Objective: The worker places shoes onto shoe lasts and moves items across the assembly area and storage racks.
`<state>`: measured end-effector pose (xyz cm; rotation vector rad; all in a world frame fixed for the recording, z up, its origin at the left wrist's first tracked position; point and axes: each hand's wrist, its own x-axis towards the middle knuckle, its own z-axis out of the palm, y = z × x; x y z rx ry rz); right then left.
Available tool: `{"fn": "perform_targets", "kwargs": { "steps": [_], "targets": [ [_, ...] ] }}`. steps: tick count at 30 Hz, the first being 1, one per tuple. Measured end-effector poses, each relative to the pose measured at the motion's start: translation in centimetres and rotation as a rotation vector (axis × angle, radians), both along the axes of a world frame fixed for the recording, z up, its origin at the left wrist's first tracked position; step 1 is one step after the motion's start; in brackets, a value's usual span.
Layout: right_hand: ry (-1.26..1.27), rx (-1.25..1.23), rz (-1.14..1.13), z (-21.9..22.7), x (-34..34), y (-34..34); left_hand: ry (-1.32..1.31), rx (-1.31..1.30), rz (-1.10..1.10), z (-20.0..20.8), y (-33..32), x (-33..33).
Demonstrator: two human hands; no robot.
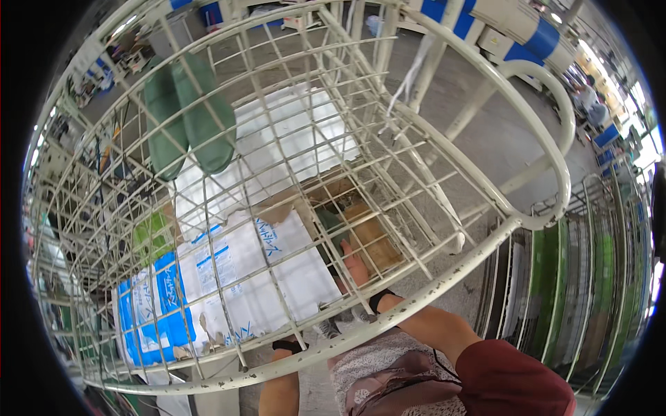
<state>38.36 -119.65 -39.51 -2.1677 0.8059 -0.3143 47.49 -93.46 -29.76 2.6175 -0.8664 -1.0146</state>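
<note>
A large cream wire-mesh cage (300,187) stands in front of me, and I see its contents through the bars. My right hand (355,263) is inside, fingers extended at the edge of a white printed paper sack (267,246). A dark green item (330,223) lies beside its fingertips, and a brown cardboard piece (374,236) is to its right. My left forearm (279,385) comes up to the cage's near rim. A black band circles its wrist; the white sack and bars hide the left hand.
A pair of long green rounded shapes, like footwear (201,114), sits at the cage's far left. White sheets (291,132) lie beyond the sacks, and a blue-and-white sack (156,312) at near left. Racks with green panels (548,284) stand right; blue-and-white machines (517,41) stand far off.
</note>
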Motion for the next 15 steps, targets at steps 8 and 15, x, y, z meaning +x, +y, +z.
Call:
{"fn": "perform_targets", "kwargs": {
  "steps": [8, 15],
  "targets": [
    [0.012, -0.113, 0.121, -3.1, -7.0, -2.9, 0.027, 0.160, 0.004, -0.3, -0.8, -0.6],
    [-0.022, -0.255, 0.194, 0.0, -1.8, -7.3, -0.495, -0.268, 0.389, 14.5, -2.1, -11.1]
  ]
}}
